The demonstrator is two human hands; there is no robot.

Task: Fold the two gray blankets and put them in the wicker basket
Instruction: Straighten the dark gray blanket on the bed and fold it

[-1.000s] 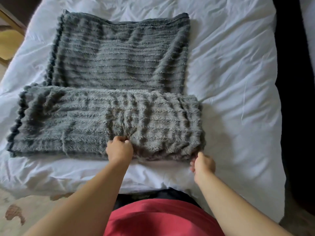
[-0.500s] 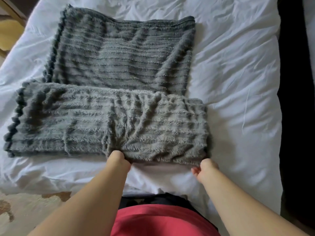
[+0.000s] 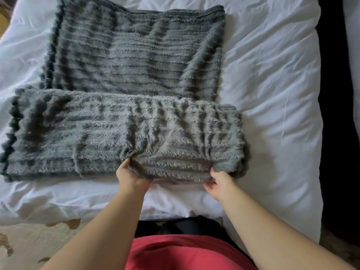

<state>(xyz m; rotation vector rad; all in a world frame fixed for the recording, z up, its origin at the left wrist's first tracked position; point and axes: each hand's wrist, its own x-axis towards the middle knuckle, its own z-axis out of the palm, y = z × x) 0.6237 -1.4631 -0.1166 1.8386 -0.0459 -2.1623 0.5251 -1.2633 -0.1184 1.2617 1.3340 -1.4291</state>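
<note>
Well, both hands are at the near edge of the folded gray blanket [image 3: 97, 133]. The left hand [image 3: 132, 177] grips that edge, thumb on the pile and fingers tucked beneath. The right hand [image 3: 221, 185] pinches the same edge off to its right, near the blanket's corner. The fabric just beyond the hands is bunched into wrinkles. Farther out, touching this blanket's far edge, the second gray blanket [image 3: 136, 49] lies flat on the white bedding [image 3: 272, 94].
</note>
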